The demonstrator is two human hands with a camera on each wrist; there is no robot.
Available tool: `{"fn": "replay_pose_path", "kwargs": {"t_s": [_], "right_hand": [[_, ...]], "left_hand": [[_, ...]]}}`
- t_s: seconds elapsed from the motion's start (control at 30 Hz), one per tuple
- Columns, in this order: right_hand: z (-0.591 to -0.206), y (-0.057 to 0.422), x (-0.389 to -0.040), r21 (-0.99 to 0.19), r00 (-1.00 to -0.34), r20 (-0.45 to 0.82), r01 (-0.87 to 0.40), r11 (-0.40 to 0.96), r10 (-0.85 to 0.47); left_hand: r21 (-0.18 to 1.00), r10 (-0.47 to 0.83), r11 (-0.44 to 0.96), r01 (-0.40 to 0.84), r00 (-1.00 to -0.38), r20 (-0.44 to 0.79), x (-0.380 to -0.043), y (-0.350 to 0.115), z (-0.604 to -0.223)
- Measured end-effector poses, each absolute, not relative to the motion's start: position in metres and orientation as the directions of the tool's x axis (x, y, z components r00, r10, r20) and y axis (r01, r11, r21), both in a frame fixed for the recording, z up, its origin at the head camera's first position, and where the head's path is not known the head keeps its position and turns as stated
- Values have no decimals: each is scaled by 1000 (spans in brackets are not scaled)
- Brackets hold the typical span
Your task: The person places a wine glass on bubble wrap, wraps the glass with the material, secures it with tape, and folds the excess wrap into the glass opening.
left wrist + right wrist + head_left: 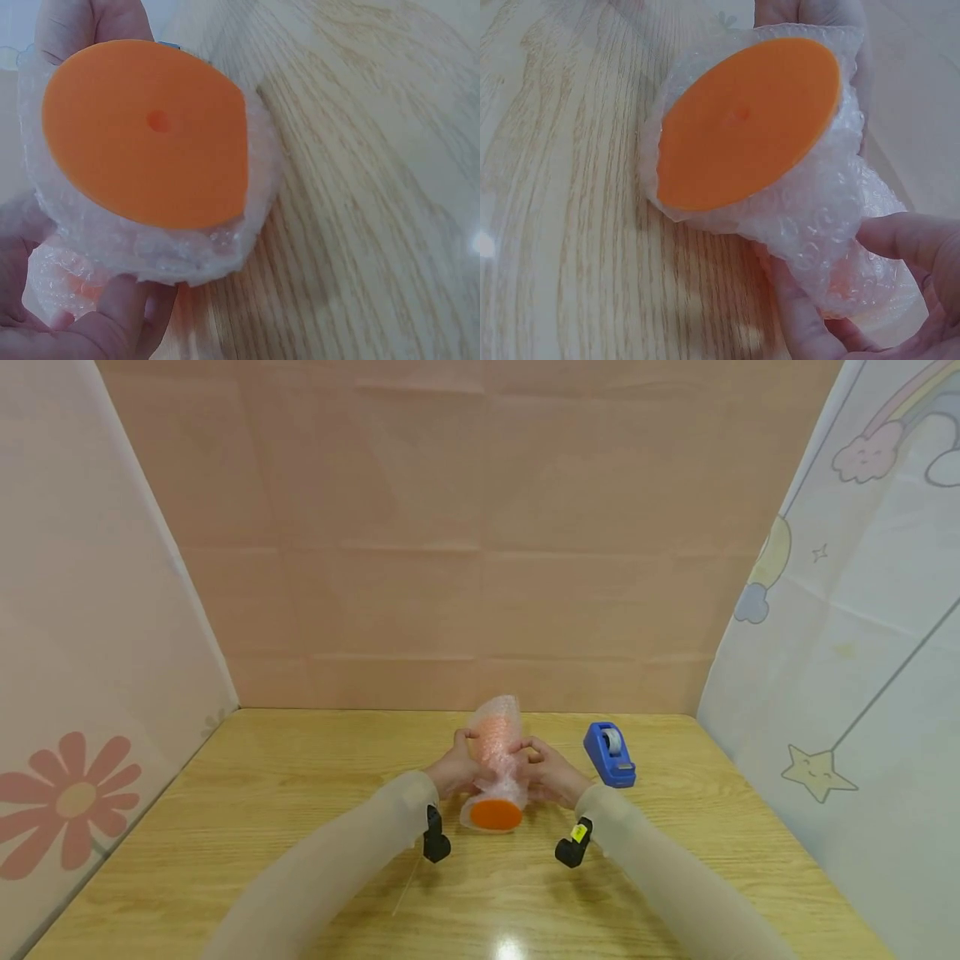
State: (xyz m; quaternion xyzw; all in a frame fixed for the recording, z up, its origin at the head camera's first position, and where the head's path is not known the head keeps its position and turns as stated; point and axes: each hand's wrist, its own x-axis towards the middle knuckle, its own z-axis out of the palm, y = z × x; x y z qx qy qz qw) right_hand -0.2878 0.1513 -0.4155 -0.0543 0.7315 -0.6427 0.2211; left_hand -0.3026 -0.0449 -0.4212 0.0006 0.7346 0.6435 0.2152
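Observation:
An orange object wrapped in clear bubble wrap (497,739) lies on the table, its round flat orange end (496,815) facing me and uncovered. What the object is cannot be told through the wrap. My left hand (456,767) grips its left side, thumb and fingers bent around the narrower part. From the right, my right hand (553,774) holds the same part. In the left wrist view the orange end (150,135) shows a small dimple at its middle. The right wrist view shows loose, puckered bubble wrap (810,225) between the thumb and fingers.
A blue tape dispenser (610,754) with a roll of tape stands on the wooden table (315,793), right of the hands. A peach cloth (480,568) hangs behind the table. Patterned white sheets (840,693) close off both sides.

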Motion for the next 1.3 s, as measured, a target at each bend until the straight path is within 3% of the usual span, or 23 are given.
{"fn": "replay_pose_path", "kwargs": {"t_s": [0.23,0.57,1.07,1.3], "right_hand": [[-413,151,-288,-963,-891,-258,207,171,-374],[-413,152,-288,-964,-883,-258,210,162,-391],[-415,155,-287,-967,-875,-253,210,147,-413],[-409,159,-286,-953,-872,-290,227,198,-394]], "left_hand": [[930,256,232,-285,-905,-341,-303,-45,-419],[955,290,192,-228,-916,-277,-298,-46,-418],[922,247,289,-256,-911,-331,-298,-44,-416],[923,258,303,-236,-913,-317,-296,-43,-416]]}}
